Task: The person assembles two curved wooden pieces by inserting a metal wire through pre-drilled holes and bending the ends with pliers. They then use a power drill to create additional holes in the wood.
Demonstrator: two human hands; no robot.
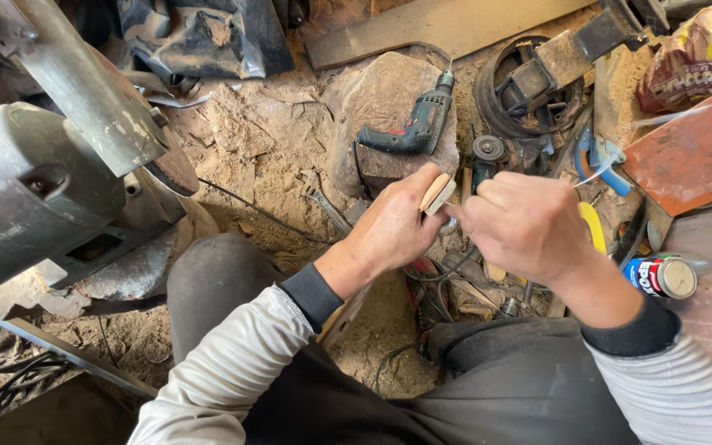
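From the head view, the person sits low over a sawdust-covered floor (249, 156). The left hand (393, 227) has its fingers curled shut around a small pale wooden block (437, 194), held up between the knees. The right hand (525, 227) is closed in a fist just beside the block; whether it holds a thin tool cannot be told, since the fingers hide it. Beyond the hands a power drill (414, 128) lies on a flat stone (389, 99), a spanner (323, 202) rests in the dust, and a can (661, 276) lies on its side at the right. A grey motor housing (22, 189) sits at the left. The block is small and gripped near its edge, so a slip could likely drive the right hand into the left fingers, or drop the block into the loose sawdust.
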